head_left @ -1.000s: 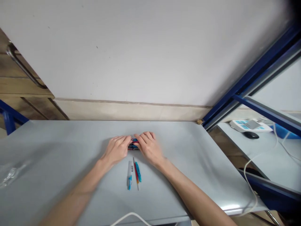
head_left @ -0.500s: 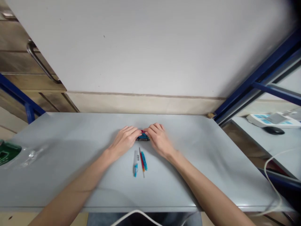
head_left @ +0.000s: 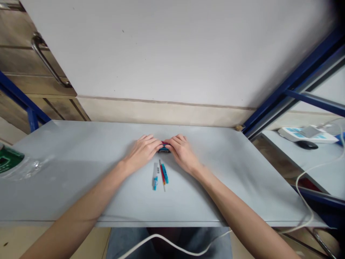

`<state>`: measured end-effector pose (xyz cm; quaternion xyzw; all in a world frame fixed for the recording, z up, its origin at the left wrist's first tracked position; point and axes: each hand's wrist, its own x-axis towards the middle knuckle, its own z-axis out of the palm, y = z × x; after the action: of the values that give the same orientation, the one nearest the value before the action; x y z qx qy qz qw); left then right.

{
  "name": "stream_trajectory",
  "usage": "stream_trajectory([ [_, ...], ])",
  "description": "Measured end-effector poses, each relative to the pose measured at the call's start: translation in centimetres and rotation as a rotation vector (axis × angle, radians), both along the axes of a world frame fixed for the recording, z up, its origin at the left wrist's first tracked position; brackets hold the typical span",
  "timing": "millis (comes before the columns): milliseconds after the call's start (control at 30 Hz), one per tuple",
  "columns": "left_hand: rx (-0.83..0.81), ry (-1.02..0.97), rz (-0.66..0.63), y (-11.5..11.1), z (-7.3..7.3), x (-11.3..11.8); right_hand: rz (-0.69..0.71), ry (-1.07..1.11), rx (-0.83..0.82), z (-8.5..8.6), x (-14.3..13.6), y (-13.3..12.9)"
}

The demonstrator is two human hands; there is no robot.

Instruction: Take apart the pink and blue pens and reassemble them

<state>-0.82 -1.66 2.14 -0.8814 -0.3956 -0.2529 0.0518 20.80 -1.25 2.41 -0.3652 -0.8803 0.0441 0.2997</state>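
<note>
A small dark pouch or bundle (head_left: 164,148) with blue and red parts lies on the grey table, largely covered by fingers. My left hand (head_left: 145,149) is closed on its left end and my right hand (head_left: 182,151) on its right end, thumbs pointing toward each other. Just nearer the front edge lie a clear tube with a light blue end (head_left: 155,177), a thin red and orange stick (head_left: 163,175) and a teal pen part (head_left: 165,173), side by side and roughly parallel, touched by neither hand.
On the grey table (head_left: 81,151), a green-labelled clear bottle (head_left: 13,162) lies at the far left. A white cable (head_left: 172,244) loops below the front edge. A black mouse (head_left: 306,145) and white device (head_left: 307,134) sit on another table at right.
The camera view has shifted, so the table and everything on it appear higher. Both hands keep hold of the bundle, with the thumbs slightly moved.
</note>
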Motion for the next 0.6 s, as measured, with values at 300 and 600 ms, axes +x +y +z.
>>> stream_trajectory([
  [300,0.101,0.051,0.024,-0.64,-0.03,0.6,-0.026,0.073,-0.047,-0.26,-0.44,-0.6],
  [600,0.095,0.126,0.122,-0.9,-0.12,0.27,-0.07,0.189,-0.055,0.02,0.06,-0.45],
])
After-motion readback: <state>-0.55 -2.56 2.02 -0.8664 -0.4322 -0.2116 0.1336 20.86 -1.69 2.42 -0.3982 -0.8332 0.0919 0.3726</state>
